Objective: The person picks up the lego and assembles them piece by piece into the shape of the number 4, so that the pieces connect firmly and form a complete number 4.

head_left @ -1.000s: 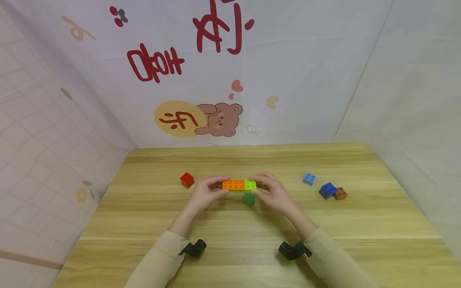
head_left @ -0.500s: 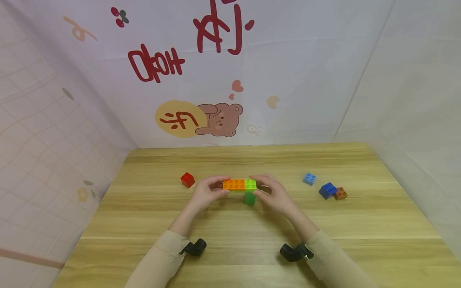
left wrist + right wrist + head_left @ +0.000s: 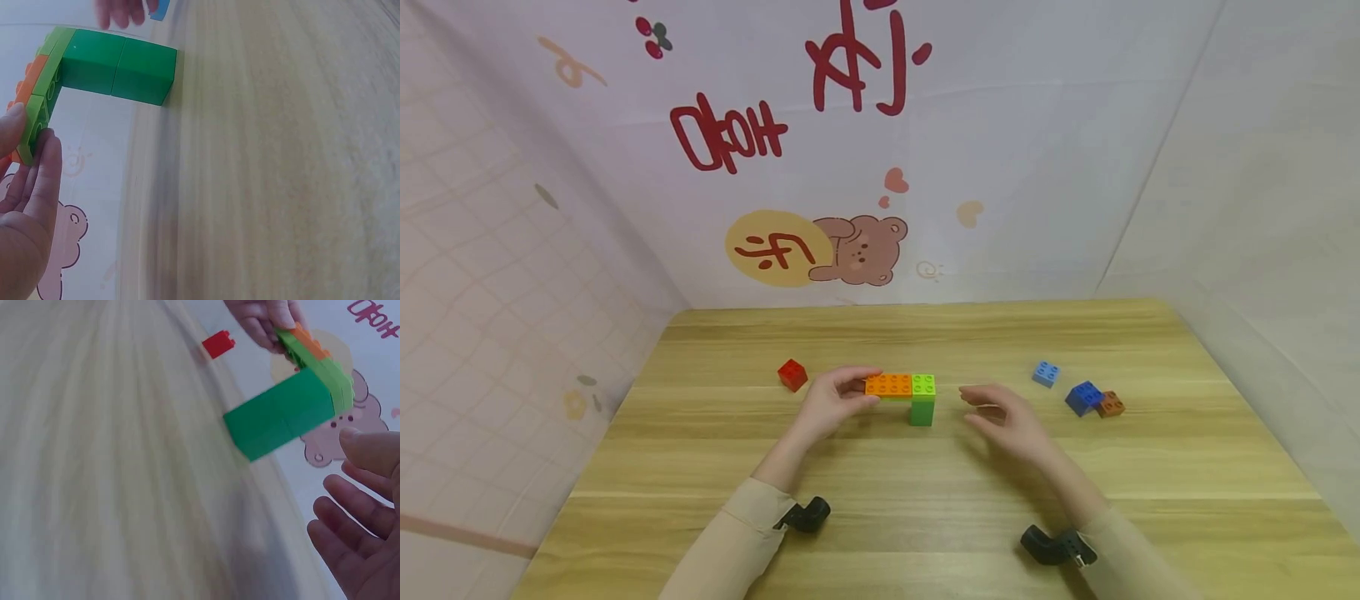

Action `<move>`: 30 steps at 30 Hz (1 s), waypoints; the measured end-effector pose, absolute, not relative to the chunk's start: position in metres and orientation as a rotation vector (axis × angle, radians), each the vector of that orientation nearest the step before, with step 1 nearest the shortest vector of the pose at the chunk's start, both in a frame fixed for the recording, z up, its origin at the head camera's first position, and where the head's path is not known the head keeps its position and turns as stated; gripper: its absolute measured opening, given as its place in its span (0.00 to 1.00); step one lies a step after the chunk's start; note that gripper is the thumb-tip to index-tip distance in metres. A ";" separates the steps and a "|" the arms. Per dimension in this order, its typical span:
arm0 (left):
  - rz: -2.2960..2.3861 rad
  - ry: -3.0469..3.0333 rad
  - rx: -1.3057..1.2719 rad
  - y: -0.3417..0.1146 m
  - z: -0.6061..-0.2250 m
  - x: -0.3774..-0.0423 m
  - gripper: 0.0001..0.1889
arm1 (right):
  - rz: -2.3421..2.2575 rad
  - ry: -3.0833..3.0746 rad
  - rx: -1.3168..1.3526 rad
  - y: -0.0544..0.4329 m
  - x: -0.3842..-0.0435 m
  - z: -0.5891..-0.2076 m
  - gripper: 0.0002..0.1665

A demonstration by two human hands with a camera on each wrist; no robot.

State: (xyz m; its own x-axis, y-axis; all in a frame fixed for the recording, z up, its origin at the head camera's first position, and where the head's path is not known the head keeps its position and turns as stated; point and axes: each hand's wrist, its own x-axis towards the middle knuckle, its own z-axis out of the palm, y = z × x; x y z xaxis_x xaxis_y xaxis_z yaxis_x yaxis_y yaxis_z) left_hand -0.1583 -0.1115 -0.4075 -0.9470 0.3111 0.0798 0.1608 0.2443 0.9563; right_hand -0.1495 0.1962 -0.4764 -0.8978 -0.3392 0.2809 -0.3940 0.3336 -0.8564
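Observation:
An L-shaped toy brick assembly sits at mid table in the head view. Its top row has an orange brick (image 3: 889,385) and a lime brick (image 3: 923,385), with more lime beneath. Two green bricks (image 3: 115,67) hang down from the right end as a column; whether its bottom touches the table I cannot tell. Thumb and fingers of my left hand (image 3: 827,408) pinch the orange end. My right hand (image 3: 1011,423) is apart from the assembly, to its right, with relaxed fingers spread and nothing between them, as the right wrist view confirms.
On the wooden table (image 3: 880,517), a red brick (image 3: 792,375) lies left of my left hand. To the right are a light blue brick (image 3: 1046,373), a dark blue brick (image 3: 1083,397) and a brown brick (image 3: 1111,404). Printed cloth (image 3: 1037,150) hangs behind.
My right hand has let go of the assembly's lime end and moved to the right. The left hand keeps its pinch, and the assembly stays in about the same place.

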 end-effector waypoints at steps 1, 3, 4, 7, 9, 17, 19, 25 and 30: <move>1.798 2.382 0.455 -0.112 -0.407 -0.158 0.20 | 1.629 -2.528 0.701 0.199 -0.148 -0.478 0.22; 1.790 2.390 0.450 -0.112 -0.406 -0.157 0.20 | 1.614 -2.549 0.696 0.206 -0.144 -0.480 0.23; 1.786 2.394 0.447 -0.112 -0.406 -0.157 0.20 | 1.611 -2.554 0.693 0.210 -0.142 -0.480 0.23; 1.779 2.397 0.438 -0.113 -0.410 -0.160 0.21 | 1.587 -2.569 0.668 0.221 -0.136 -0.482 0.23; 1.779 2.402 0.431 -0.113 -0.418 -0.164 0.21 | 1.568 -2.566 0.650 0.230 -0.133 -0.482 0.23; 1.821 2.399 0.418 -0.116 -0.438 -0.173 0.22 | 1.447 -2.510 0.605 0.271 -0.125 -0.475 0.25; 1.831 2.392 0.436 -0.116 -0.439 -0.173 0.22 | 1.414 -2.502 0.592 0.283 -0.125 -0.473 0.25; 1.833 2.369 0.474 -0.117 -0.439 -0.175 0.22 | 1.331 -2.462 0.521 0.313 -0.122 -0.468 0.27; 1.828 2.374 0.471 -0.116 -0.438 -0.175 0.21 | 1.224 -2.453 0.416 0.330 -0.122 -0.463 0.27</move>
